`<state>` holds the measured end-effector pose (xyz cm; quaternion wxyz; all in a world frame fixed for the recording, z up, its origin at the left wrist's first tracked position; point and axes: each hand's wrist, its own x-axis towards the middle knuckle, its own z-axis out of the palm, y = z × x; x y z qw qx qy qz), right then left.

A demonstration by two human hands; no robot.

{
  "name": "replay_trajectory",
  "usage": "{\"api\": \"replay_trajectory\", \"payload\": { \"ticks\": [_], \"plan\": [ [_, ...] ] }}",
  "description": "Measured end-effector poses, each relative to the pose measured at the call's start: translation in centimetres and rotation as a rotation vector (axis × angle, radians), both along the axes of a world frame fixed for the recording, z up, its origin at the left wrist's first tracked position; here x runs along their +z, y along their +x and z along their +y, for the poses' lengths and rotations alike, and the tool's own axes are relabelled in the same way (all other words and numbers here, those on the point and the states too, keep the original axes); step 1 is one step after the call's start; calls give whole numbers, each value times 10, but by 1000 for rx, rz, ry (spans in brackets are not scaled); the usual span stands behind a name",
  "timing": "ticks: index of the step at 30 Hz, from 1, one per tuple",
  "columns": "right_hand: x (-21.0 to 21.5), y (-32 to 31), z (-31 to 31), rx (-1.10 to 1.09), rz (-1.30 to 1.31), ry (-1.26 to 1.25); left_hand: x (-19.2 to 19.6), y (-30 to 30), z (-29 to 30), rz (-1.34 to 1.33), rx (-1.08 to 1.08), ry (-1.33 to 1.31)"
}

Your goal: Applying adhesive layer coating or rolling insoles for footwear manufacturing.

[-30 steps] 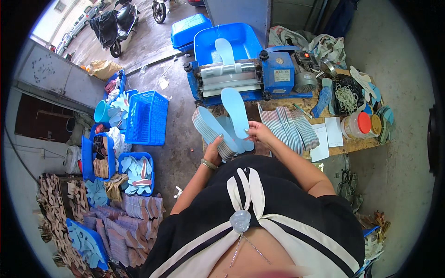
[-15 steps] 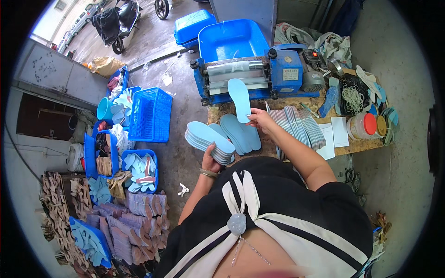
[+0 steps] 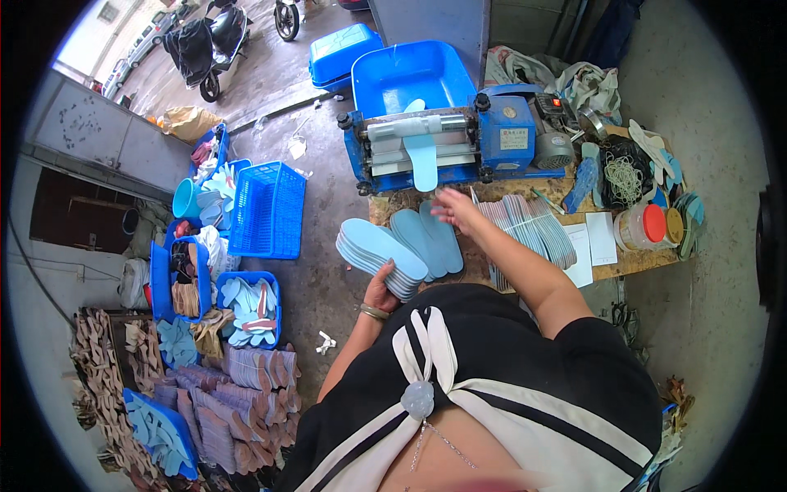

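A fanned stack of light blue insoles (image 3: pixel 377 250) is gripped at its near end by my left hand (image 3: pixel 382 289), thumb on top. My right hand (image 3: pixel 456 209) hovers over the bench, a little blurred, fingers apart and holding nothing. Just beyond its fingertips, a single blue insole (image 3: pixel 423 164) lies lengthwise in the blue roller machine (image 3: pixel 420 135); its middle passes under the roller and its far tip shows behind. Between my hands, more blue insoles (image 3: pixel 438 242) rest in overlapping piles on the wooden bench (image 3: pixel 385 211).
Right of my right hand stand tied rows of insoles (image 3: pixel 529 230), then papers (image 3: pixel 601 238) and a red-lidded tub (image 3: pixel 642 223). A blue basin (image 3: pixel 414 74) sits behind the machine. At left are a blue crate (image 3: pixel 266 209) and baskets of insole pieces (image 3: pixel 248 307).
The insole in my right hand has gone forward into the rollers and been let go. My right hand is now empty. The left-hand stack has shifted slightly right and nearer me.
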<state>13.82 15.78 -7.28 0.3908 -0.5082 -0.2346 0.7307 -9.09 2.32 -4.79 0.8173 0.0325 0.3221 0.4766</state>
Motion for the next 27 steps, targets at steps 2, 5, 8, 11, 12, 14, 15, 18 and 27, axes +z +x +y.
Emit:
{"api": "replay_trajectory", "payload": {
  "ticks": [2,5,8,11,12,14,15,18,27],
  "plan": [
    [2,-2,-23,195,16,-41,-2,2,1,11,-2,-3],
    [12,-9,-66,487,35,-74,-6,5,6,60,-6,-24],
    [11,-18,-85,733,127,-154,-12,7,12,82,-107,-43],
    [10,-17,-86,731,-72,-111,-22,10,16,274,-155,-60],
    [7,-16,-85,728,-72,-111,-25,13,16,365,-126,-11],
    [0,-10,-84,643,-8,-86,-30,17,18,454,-99,40],
    [-4,-8,-83,641,-9,-86,-32,17,19,412,-73,43],
    [-5,-4,-84,450,136,-103,-33,16,19,295,-43,5],
    [13,-5,-70,219,105,-14,-42,6,14,125,-40,-17]
  ]
}}
